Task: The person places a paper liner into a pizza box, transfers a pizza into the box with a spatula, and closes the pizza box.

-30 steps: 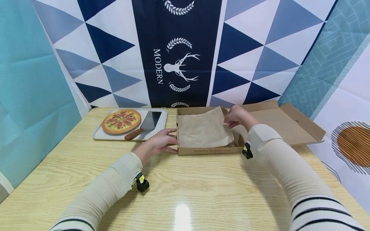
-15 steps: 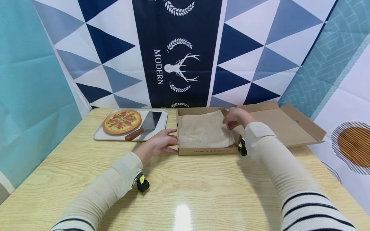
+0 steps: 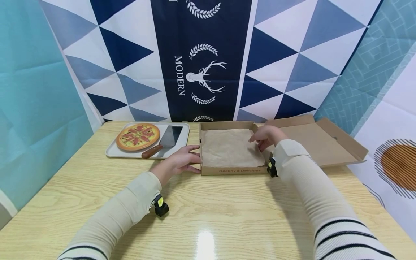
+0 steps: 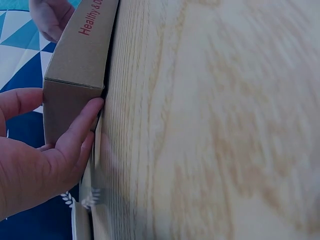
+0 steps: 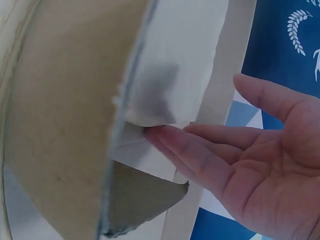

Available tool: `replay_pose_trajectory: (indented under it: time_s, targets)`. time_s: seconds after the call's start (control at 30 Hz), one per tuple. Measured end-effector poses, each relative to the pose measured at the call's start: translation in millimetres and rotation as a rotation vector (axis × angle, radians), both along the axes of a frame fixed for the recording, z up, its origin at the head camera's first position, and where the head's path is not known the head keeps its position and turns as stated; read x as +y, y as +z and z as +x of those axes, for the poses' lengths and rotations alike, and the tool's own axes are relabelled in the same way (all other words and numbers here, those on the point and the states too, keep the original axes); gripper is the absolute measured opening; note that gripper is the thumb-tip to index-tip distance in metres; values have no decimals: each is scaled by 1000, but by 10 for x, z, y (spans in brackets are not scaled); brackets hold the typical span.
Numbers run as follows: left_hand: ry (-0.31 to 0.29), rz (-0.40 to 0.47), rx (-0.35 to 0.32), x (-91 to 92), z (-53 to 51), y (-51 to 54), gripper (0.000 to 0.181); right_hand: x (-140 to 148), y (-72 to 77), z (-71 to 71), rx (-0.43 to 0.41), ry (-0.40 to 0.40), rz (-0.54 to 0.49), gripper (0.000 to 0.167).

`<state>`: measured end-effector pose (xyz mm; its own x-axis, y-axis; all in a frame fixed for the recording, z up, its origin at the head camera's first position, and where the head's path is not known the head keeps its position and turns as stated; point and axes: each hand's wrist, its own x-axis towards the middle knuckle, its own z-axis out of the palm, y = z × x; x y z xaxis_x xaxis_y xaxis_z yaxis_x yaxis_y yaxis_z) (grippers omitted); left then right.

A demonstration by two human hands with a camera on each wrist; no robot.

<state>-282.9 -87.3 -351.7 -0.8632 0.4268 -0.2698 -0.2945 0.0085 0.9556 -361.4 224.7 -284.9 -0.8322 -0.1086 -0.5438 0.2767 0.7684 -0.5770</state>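
Paper sheet: its far right corner, lifted in the earliest frame, now lies down, and the sheet [image 3: 230, 148] sits nearly flat inside the cardboard box [image 3: 209, 170].
Right hand: shifted slightly toward the person with that corner; this hand [image 3: 267, 135] is relaxed, thumb apart and fingers mostly straight, grasping nothing. Its fingertips are at the sheet's right edge; whether any slip underneath, I cannot tell.
Sheet from the hands: directly left of the right hand and right of the left hand, its longer visible span running between them. The right is nearer, being over the box, while the box's side wall separates the left from the sheet.
Left hand: outside the box, this hand [image 3: 182, 159] rests spread fingers against the left wall, unclenched.
Flap: close below the right fingertips in the right wrist view, a brown flap [image 5: 145, 200] juts in and crowds that edge.
Lid: folded back beyond the right hand, the lid [image 3: 308, 141] leaves the sheet uncovered.
Tray: beyond and left of the left hand, a white tray [image 3: 183, 139] on the counter [image 3: 195, 213] carries a pizza [image 3: 138, 137] and a wooden-handled spatula [image 3: 169, 137], well apart from the right hand.
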Motion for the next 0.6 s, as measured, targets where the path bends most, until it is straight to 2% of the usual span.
replay_pose_trajectory:
  time_s: [0.23, 0.43, 0.6]
  targets:
    - [18, -34, 13, 15, -5, -8, 74, 8, 7, 28, -20, 27, 15, 67]
    - [46, -50, 12, 25, 0, -9, 73, 14, 45, 57, -25, 112, 57, 63]
    - [86, -67, 43, 36, 6, -18, 66, 6, 68, 87, -10, 134, 50, 60]
